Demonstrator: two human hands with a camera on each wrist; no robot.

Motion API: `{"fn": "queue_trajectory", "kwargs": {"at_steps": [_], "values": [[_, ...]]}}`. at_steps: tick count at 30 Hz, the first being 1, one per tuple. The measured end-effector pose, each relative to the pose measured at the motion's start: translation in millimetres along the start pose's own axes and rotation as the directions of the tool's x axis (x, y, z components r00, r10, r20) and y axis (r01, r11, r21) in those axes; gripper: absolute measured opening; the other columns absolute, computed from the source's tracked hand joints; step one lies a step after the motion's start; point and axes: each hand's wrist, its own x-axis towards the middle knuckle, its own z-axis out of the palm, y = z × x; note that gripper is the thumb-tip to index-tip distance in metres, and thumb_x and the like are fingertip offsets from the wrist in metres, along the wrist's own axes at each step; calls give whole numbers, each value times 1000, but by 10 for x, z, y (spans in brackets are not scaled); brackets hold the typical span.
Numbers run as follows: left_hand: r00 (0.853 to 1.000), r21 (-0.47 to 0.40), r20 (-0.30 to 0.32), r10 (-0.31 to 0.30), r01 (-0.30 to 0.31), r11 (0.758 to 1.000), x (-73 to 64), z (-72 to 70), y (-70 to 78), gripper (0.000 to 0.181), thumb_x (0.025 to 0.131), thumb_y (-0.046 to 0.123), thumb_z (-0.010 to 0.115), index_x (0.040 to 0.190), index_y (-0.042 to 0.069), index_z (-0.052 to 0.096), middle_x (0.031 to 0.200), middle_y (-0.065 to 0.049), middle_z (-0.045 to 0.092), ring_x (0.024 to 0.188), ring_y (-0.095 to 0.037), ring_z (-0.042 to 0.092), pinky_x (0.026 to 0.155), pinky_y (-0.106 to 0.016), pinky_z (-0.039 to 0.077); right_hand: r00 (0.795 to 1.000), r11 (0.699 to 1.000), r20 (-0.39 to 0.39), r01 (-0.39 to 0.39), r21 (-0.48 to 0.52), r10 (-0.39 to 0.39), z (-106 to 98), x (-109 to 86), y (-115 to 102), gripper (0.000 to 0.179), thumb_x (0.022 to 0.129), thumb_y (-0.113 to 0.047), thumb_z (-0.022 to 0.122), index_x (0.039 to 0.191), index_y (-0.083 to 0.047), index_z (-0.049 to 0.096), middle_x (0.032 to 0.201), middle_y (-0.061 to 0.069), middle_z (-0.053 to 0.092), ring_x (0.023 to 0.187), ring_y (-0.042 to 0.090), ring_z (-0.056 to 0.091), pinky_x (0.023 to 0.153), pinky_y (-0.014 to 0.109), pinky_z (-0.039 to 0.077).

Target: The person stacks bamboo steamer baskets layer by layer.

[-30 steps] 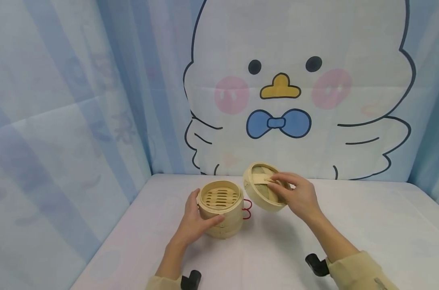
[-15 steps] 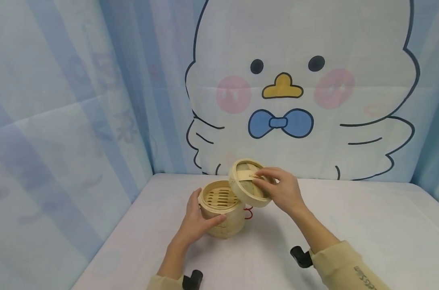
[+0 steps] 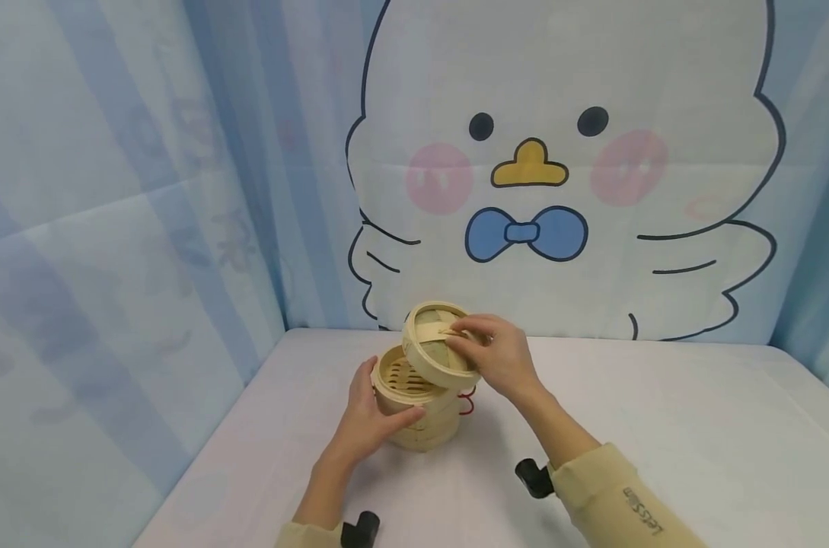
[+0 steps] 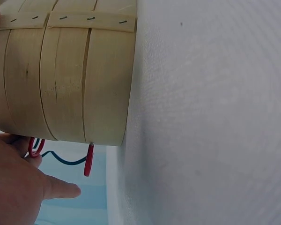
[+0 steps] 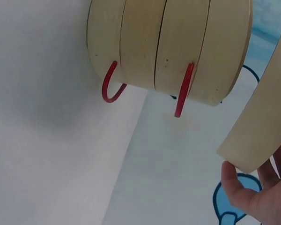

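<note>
A round bamboo steamer (image 3: 433, 428) stands upright on the white table, its slatted inside partly showing at the top. My left hand (image 3: 369, 426) holds it from the left, thumb across the front and fingers round the far side. Above it, my right hand (image 3: 502, 356) pinches the strap handle of the bamboo lid (image 3: 433, 352). The lid is tilted and overlaps the steamer's right rim in the head view. In the right wrist view, a gap shows between the lid (image 5: 263, 112) and the steamer (image 5: 154, 44). Red loop handles (image 5: 184, 91) stick out from the steamer's side.
The white table (image 3: 667, 411) stretches out on both sides of the steamer. Behind it hangs a blue and white curtain (image 3: 318, 190) with a cartoon bird. Black wrist mounts (image 3: 534, 478) sit by both sleeves.
My right hand has carried the lid leftward, from beside the steamer to over its right part. My left hand has kept its hold on the steamer in place.
</note>
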Motion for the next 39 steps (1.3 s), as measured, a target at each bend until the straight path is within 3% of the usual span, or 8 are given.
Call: {"fn": "queue_trajectory", "kwargs": {"at_steps": [14, 27, 39], "values": [[999, -27, 10, 43, -43, 999, -7, -3, -7, 110, 76, 41, 89, 155, 5, 22, 153, -17, 31, 143, -35, 29, 114, -63, 24, 998, 997, 40, 53, -48, -51, 250, 68, -173, 18, 86, -17, 82, 101, -8, 79, 115, 9, 70, 115, 30, 62, 100, 46, 50], [999, -56, 4, 52, -52, 997, 8, 22, 7, 110, 75, 37, 91, 154, 4, 22, 153, -18, 29, 142, -35, 30, 114, -61, 26, 996, 995, 90, 34, -91, -26, 304, 51, -243, 17, 87, -18, 81, 101, -8, 79, 113, 7, 70, 113, 29, 62, 99, 47, 50], [999, -46, -6, 43, -43, 998, -8, 3, -22, 107, 75, 37, 90, 154, 6, 24, 153, -18, 30, 142, -36, 30, 114, -61, 26, 989, 974, 151, 37, -222, -4, 343, 37, -298, 19, 88, -23, 81, 103, -10, 79, 114, 8, 70, 113, 29, 63, 97, 47, 51]]}}
